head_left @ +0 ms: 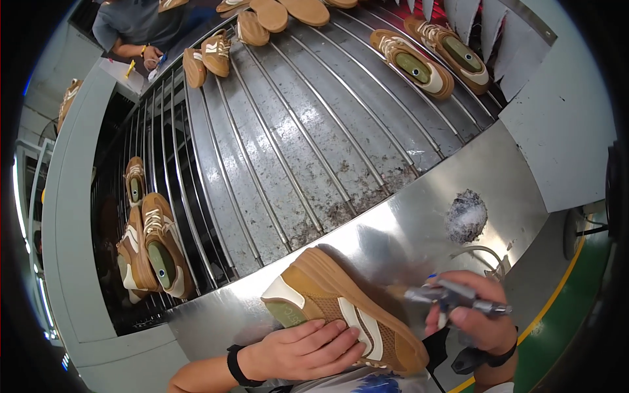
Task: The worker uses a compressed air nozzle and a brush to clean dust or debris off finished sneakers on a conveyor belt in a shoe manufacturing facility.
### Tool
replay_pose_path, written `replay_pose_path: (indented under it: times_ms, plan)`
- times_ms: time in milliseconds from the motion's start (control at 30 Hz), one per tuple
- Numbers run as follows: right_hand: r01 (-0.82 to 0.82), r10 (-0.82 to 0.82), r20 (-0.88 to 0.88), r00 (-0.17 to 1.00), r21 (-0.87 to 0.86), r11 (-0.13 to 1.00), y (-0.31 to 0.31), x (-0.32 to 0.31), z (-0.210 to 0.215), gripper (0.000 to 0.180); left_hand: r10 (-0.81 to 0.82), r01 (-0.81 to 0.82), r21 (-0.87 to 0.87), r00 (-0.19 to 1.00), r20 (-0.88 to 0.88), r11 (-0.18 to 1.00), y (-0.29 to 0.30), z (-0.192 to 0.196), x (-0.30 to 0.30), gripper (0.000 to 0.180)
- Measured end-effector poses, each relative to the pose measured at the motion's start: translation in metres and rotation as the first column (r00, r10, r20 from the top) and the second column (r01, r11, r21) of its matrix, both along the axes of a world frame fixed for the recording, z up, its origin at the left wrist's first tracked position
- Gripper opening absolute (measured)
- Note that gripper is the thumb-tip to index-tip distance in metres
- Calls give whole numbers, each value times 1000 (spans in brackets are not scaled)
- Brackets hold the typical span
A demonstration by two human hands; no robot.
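Note:
My left hand (304,350) is closed over the side of a tan sneaker (321,288) with white stripes, a white heel patch and a green lining. The sneaker lies tilted on its side, its brown sole edge toward my right hand. My right hand (481,314) grips a silver metal hand tool (452,296), slim and jointed, with a blue bit on top. Its blurred brownish tip points at the sole edge; whether it touches cannot be made out. Dark bands circle both wrists.
A metal ledge (216,304) borders a conveyor of metal rods (288,131). Several sneakers sit at its left (164,252), a pair (419,69) at the far right, and more at the back. A crusty whitish patch (466,216) marks the ledge. Another person's hand (152,56) works at far left.

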State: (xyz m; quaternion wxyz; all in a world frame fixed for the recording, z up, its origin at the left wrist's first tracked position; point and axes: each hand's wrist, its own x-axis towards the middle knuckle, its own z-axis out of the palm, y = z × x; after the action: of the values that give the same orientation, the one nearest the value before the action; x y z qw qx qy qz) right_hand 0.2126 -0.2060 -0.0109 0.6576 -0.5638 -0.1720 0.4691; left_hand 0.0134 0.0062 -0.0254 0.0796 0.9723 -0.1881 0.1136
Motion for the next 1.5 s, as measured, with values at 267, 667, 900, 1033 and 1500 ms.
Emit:
replay_pose_path:
  times_ms: [267,667,900,1033,1500]
  plan:
    - [-169,171,35,985,-41,985,44,-11,9,48,-76,77,-38,997,28,996,14,9,13,31]
    - [-221,241,116,964,-164,962,48,-13,28,39,-170,172,-18,983,66,985,20,11,18,23]
    - [-224,267,209,941,-210,952,20,-16,34,39,-176,178,-18,981,76,984,16,12,24,23]
    - [-207,242,261,935,-155,966,14,-18,37,37,-167,168,-31,985,45,985,17,14,21,23]
    - [-3,52,179,982,-266,964,-38,-31,44,43,-42,46,69,997,-63,997,-6,20,23,23]
